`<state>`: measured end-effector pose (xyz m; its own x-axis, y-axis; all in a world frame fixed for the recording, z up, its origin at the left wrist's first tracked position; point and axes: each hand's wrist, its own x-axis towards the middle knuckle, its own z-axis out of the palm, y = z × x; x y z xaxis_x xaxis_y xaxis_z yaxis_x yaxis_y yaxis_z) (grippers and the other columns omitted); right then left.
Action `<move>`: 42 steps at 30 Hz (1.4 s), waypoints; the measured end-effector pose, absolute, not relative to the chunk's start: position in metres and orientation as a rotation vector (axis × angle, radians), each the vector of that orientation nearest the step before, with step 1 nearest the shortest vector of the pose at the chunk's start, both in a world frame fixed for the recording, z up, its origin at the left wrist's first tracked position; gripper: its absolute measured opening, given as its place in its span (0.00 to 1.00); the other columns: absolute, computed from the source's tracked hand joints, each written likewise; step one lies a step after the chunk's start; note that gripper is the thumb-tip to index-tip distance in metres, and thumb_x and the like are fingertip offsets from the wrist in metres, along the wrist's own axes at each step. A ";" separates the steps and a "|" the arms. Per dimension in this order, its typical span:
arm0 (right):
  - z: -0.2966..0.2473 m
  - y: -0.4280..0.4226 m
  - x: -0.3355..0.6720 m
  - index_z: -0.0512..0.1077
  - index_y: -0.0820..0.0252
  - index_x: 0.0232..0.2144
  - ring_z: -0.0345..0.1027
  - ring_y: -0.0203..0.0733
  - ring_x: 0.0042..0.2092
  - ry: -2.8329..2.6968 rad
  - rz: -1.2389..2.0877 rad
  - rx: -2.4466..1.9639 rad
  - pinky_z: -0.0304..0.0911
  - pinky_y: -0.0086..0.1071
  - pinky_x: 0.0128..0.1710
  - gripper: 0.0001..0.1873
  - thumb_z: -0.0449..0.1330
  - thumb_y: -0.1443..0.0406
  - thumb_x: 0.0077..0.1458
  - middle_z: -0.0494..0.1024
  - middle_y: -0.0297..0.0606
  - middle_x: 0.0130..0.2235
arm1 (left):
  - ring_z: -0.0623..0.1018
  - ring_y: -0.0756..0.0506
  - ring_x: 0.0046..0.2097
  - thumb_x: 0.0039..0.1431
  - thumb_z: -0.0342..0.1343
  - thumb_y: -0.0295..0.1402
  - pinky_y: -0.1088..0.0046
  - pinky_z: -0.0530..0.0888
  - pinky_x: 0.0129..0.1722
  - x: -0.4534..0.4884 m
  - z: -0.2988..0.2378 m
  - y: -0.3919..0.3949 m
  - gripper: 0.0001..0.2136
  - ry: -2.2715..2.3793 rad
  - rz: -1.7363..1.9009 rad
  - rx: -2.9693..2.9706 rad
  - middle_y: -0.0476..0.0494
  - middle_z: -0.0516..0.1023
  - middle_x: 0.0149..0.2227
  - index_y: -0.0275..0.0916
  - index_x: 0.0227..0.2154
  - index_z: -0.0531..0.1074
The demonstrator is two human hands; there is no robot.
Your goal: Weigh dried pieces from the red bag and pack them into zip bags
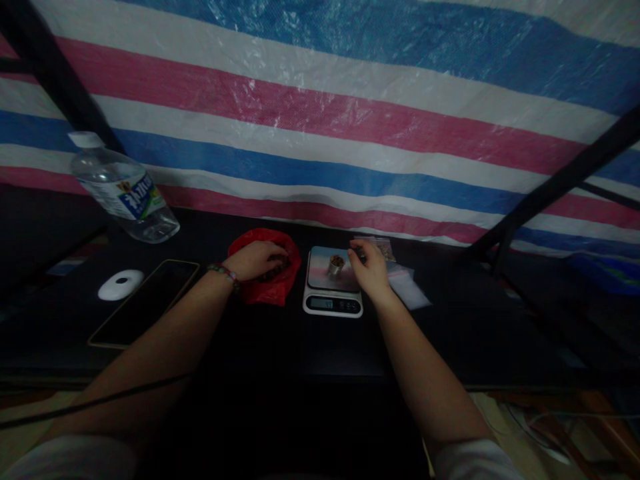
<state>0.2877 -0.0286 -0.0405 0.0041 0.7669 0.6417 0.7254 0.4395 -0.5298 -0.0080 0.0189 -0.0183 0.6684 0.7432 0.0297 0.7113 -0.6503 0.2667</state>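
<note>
My left hand [256, 259], with a beaded bracelet at the wrist, reaches into a red plastic bag [265, 288] on the dark table, its fingers curled over small dark pieces inside. My right hand [369, 267] hovers at the right edge of a small white kitchen scale [332, 305], fingers pinched together; what they hold is too small to make out. A little metal cup [335, 265] with brownish pieces in it stands on the scale's platform, just left of my right hand.
Small clear plastic bags [407, 288] lie right of the scale. A phone [145, 303], a white mouse [121, 284] and a water bottle [125, 190] sit at the left. A striped tarp [350, 113] hangs behind the table, with black metal bars [555, 187] at both sides.
</note>
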 end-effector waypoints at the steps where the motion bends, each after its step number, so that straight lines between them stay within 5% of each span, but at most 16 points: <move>1: -0.040 -0.029 0.288 0.72 0.57 0.39 0.69 0.48 0.45 -1.730 0.049 -1.294 0.62 0.45 0.49 0.10 0.55 0.62 0.55 0.77 0.42 0.40 | 0.75 0.45 0.47 0.61 0.46 0.36 0.73 0.68 0.48 -0.008 -0.018 0.019 0.16 1.184 0.212 2.655 0.45 0.76 0.48 0.42 0.48 0.73; 19: -0.039 -0.029 0.288 0.73 0.56 0.38 0.69 0.49 0.45 -1.735 0.058 -1.291 0.62 0.45 0.49 0.10 0.55 0.62 0.55 0.77 0.42 0.40 | 0.75 0.44 0.47 0.61 0.46 0.41 0.70 0.68 0.50 -0.010 -0.017 0.020 0.18 1.233 0.237 2.659 0.44 0.77 0.47 0.42 0.48 0.74; 30: -0.041 -0.029 0.287 0.73 0.57 0.38 0.69 0.49 0.46 -1.737 0.078 -1.294 0.62 0.45 0.49 0.10 0.55 0.63 0.55 0.77 0.42 0.41 | 0.75 0.45 0.44 0.57 0.50 0.39 0.72 0.69 0.48 -0.008 -0.012 0.015 0.14 1.178 0.321 2.676 0.44 0.77 0.43 0.40 0.38 0.77; 42: -0.041 -0.030 0.286 0.73 0.58 0.38 0.70 0.47 0.44 -1.759 0.075 -1.283 0.64 0.42 0.46 0.10 0.55 0.63 0.55 0.77 0.42 0.40 | 0.76 0.45 0.45 0.60 0.46 0.35 0.72 0.69 0.47 -0.009 -0.016 0.019 0.17 1.208 0.293 2.632 0.45 0.77 0.46 0.42 0.48 0.73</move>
<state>0.2860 -0.0298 -0.0406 -0.0260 0.7754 0.6310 0.7187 0.4532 -0.5273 -0.0093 0.0186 -0.0164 0.6400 0.7637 0.0844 0.7177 -0.6334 0.2895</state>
